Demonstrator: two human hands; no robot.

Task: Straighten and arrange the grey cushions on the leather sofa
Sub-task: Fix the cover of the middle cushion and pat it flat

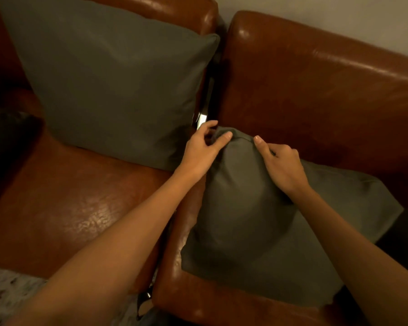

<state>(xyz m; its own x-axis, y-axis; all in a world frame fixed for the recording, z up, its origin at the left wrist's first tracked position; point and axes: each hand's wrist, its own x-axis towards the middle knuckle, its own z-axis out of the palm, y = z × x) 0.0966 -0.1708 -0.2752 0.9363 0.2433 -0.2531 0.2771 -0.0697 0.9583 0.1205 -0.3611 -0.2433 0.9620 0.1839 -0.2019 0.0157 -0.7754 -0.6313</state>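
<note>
One grey cushion (113, 83) stands upright against the back of the brown leather sofa (316, 85) on the left seat. A second grey cushion (257, 227) lies slumped on the right seat, its far corner raised toward the backrest. My left hand (203, 149) pinches that raised corner between thumb and fingers. My right hand (280, 165) rests on the same cushion just right of the corner, fingers curled into the fabric.
A gap (210, 95) runs between the two sofa sections, with something pale showing low in it. A dark object (7, 137) sits on the far left of the seat. A light woven rug (7, 297) shows at the bottom left.
</note>
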